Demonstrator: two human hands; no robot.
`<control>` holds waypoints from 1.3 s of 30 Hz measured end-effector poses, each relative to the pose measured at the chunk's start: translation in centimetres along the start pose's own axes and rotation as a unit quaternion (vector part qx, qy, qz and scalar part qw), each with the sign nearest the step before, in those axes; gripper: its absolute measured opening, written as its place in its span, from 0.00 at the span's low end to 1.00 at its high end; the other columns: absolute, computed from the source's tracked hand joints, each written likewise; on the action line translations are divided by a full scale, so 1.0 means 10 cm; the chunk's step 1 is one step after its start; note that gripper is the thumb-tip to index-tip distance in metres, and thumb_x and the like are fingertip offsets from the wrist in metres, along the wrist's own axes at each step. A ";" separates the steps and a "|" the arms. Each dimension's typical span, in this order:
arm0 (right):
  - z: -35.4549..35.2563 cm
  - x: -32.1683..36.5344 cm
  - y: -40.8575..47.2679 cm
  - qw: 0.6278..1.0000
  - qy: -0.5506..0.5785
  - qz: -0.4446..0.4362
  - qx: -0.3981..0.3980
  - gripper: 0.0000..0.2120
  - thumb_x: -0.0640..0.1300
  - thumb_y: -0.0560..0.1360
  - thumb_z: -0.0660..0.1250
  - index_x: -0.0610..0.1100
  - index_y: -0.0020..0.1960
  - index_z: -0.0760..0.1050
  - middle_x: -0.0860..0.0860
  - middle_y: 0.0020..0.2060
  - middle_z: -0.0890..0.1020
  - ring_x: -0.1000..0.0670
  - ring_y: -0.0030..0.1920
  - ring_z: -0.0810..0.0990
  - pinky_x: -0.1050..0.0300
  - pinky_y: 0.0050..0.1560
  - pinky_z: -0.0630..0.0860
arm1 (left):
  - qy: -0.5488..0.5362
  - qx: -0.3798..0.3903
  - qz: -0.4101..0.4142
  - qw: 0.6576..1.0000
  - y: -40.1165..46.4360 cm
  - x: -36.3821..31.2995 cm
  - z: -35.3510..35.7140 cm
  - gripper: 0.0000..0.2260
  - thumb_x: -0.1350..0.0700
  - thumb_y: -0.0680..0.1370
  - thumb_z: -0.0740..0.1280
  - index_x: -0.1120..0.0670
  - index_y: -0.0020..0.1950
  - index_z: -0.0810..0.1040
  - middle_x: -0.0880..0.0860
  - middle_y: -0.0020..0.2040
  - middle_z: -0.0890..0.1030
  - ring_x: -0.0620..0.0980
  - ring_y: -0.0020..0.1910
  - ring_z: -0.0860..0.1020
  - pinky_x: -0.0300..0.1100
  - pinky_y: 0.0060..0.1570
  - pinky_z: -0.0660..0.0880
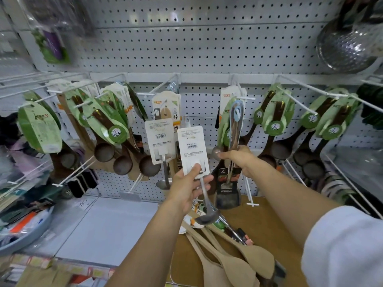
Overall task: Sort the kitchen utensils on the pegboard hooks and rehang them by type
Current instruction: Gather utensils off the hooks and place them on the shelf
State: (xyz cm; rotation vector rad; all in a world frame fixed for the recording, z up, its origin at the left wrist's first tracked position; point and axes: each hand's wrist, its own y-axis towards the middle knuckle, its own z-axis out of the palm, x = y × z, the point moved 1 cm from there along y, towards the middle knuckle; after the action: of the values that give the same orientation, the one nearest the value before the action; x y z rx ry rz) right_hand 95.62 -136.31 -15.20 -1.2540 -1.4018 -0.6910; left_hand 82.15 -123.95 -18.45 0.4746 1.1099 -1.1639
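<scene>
A: Left hand (pixel 186 188) is up in front of the pegboard (pixel 207 48), thumb pressed on the bottom of a white card and fingers curled behind it. That card belongs to a steel ladle (pixel 204 195), whose bowl hangs down below the wrist.

B: And the right hand (pixel 238 160)?

A: Fingers wrapped round the shafts of two things at once, it looks like: a long steel spoon (pixel 235 129) whose handle runs up to a hook (pixel 242 94), and a black spatula (pixel 228 197) hanging below the fist. I can't tell whether the spoon's hole is actually over the hook.

B: What's on the hooks around them?

A: Dark wooden ladles (pixel 124 164) in green card sleeves, bunched on the left, and more of the same sort on the right. Just left of the held card hangs a second carded ladle (pixel 160 141) on the middle hook.

B: Anything lying below?

A: Pale wooden spatulas (pixel 234 264) in a loose heap on a wooden board (pixel 265 220) on the shelf, right under the arms. Top right, a steel strainer (pixel 344 48) hangs high, a bit blurred.
</scene>
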 end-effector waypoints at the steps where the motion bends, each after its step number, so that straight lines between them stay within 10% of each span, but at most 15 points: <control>1: 0.01 -0.01 -0.02 1.000 -0.007 -0.011 -0.001 0.23 0.42 0.71 0.75 0.40 0.63 0.73 0.46 0.55 0.79 0.47 0.54 0.75 0.54 0.54 0.68 | -0.001 0.001 -0.001 1.000 0.00 0.01 0.01 0.08 0.56 0.80 0.65 0.51 0.59 0.76 0.55 0.51 0.85 0.55 0.47 0.85 0.50 0.47 0.81; 11: 0.01 -0.19 -0.33 0.983 -0.103 -0.142 -0.049 0.19 0.48 0.78 0.66 0.45 0.32 0.64 0.49 0.28 0.68 0.52 0.29 0.67 0.57 0.34 0.67 | 0.001 -0.006 -0.006 1.000 -0.10 0.15 0.14 0.16 0.56 0.80 0.65 0.55 0.67 0.73 0.56 0.53 0.84 0.55 0.48 0.85 0.50 0.47 0.81; 25: -0.08 -0.43 -0.68 0.981 -0.102 -0.162 -0.011 0.19 0.53 0.76 0.67 0.36 0.40 0.74 0.40 0.34 0.81 0.47 0.31 0.77 0.52 0.40 0.77 | -0.045 -0.073 0.030 0.996 -0.50 0.36 0.34 0.16 0.57 0.81 0.64 0.56 0.68 0.72 0.57 0.54 0.83 0.55 0.49 0.84 0.50 0.49 0.80; 39: 0.11 -0.59 -1.16 0.935 -0.167 -0.265 0.164 0.18 0.52 0.77 0.67 0.46 0.31 0.68 0.49 0.26 0.73 0.49 0.27 0.73 0.49 0.35 0.75 | -0.067 -0.212 0.062 0.973 -1.12 0.67 0.17 0.13 0.56 0.81 0.64 0.59 0.63 0.75 0.57 0.48 0.84 0.54 0.44 0.84 0.51 0.49 0.81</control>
State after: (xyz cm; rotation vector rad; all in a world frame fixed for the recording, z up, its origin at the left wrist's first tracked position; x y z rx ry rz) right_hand 83.60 -140.33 -18.43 -0.7467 -2.0815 -0.5776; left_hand 72.73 -132.77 -21.00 0.1267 1.1549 -0.8068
